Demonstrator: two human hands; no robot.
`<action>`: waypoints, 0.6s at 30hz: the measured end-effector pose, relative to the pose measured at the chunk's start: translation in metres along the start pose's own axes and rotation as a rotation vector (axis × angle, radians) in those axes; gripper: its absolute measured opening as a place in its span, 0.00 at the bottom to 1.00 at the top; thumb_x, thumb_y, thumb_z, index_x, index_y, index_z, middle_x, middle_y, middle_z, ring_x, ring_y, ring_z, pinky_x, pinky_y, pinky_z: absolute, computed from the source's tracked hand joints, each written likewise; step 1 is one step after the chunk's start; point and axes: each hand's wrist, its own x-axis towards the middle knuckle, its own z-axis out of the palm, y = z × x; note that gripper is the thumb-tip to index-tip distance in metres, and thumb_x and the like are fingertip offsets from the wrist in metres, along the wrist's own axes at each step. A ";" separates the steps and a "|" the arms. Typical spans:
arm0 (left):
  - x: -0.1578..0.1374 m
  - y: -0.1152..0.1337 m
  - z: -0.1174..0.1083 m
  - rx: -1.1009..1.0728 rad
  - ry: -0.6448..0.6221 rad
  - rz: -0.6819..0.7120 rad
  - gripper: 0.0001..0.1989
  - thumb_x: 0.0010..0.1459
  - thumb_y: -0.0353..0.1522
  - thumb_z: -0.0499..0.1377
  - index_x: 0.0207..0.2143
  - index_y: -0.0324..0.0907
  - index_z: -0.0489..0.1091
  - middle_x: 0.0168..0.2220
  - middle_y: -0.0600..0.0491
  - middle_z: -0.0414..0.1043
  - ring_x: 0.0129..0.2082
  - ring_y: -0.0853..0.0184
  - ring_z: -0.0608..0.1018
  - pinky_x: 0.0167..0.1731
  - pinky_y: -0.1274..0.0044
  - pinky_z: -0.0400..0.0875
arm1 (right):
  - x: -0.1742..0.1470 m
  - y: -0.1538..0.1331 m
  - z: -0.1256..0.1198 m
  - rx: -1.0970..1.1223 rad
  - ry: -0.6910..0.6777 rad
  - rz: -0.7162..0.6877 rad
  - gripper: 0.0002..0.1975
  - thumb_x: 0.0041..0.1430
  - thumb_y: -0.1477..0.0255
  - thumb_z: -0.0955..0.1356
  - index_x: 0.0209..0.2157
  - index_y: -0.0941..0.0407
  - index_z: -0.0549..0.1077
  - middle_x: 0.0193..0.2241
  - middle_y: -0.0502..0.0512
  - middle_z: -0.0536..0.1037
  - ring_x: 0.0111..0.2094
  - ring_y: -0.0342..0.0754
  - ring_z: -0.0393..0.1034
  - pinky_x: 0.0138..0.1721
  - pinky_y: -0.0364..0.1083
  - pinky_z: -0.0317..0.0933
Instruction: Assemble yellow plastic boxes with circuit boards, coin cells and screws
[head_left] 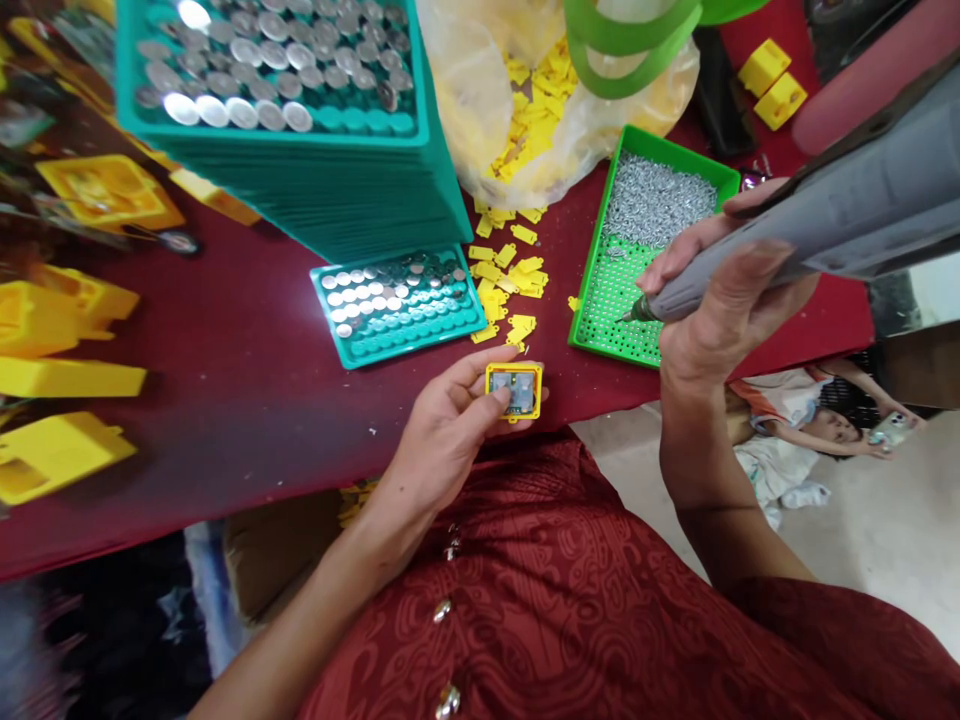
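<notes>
My left hand (457,410) is closed on a small yellow plastic case (537,392) whose inside, with grey parts and a bit of green circuit board, faces up. The thumb presses on the case's contents. In my right hand (724,310) is a grey electric screwdriver (817,210), held slanting with its bit pointing down to the left. The bit's tip is over the perforated part of a green tray (579,330). A heap of small silvery screws (660,200) fills the tray's far end. I cannot tell whether the tip carries a screw.
Loose yellow plastic pieces (517,275) lie beside a teal tray of round metal discs (397,300). A tall stack of teal trays (315,180) stands behind. A plastic bag (472,120) holds more yellow pieces. Yellow housings (67,450) sit at left. A person (795,420) is at right.
</notes>
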 end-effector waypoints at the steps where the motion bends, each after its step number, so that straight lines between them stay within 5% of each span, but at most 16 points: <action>1: 0.000 0.000 0.000 0.001 0.000 -0.001 0.26 0.52 0.36 0.79 0.50 0.40 0.76 0.42 0.48 0.88 0.38 0.62 0.89 0.33 0.78 0.84 | -0.001 0.001 0.000 -0.024 -0.010 0.009 0.33 0.74 0.38 0.50 0.61 0.50 0.58 0.24 0.47 0.64 0.19 0.43 0.57 0.22 0.47 0.53; 6: 0.000 0.002 0.001 -0.004 -0.008 -0.016 0.25 0.53 0.34 0.78 0.51 0.40 0.76 0.43 0.48 0.88 0.38 0.62 0.89 0.33 0.79 0.84 | -0.005 0.006 -0.006 -0.161 -0.080 0.135 0.40 0.72 0.39 0.43 0.69 0.51 0.49 0.27 0.52 0.69 0.24 0.49 0.63 0.29 0.52 0.60; 10: 0.000 0.002 0.002 -0.003 -0.022 -0.011 0.25 0.53 0.35 0.78 0.51 0.41 0.76 0.42 0.48 0.88 0.38 0.63 0.89 0.34 0.78 0.84 | -0.008 0.008 -0.011 -0.221 -0.156 0.155 0.38 0.73 0.39 0.49 0.72 0.49 0.45 0.36 0.57 0.77 0.27 0.51 0.67 0.36 0.54 0.63; 14: -0.001 -0.001 0.000 0.032 -0.018 0.002 0.24 0.56 0.35 0.76 0.53 0.40 0.77 0.42 0.48 0.87 0.38 0.64 0.88 0.39 0.75 0.84 | -0.008 0.001 -0.010 -0.235 -0.139 0.133 0.34 0.75 0.42 0.51 0.70 0.48 0.47 0.36 0.57 0.75 0.29 0.52 0.69 0.37 0.55 0.64; 18: -0.001 -0.002 -0.002 0.026 -0.025 0.000 0.25 0.56 0.34 0.75 0.55 0.39 0.77 0.43 0.48 0.87 0.36 0.66 0.87 0.39 0.76 0.84 | -0.004 -0.008 -0.002 -0.063 -0.013 0.096 0.24 0.76 0.45 0.57 0.59 0.49 0.57 0.30 0.51 0.67 0.26 0.47 0.63 0.31 0.51 0.60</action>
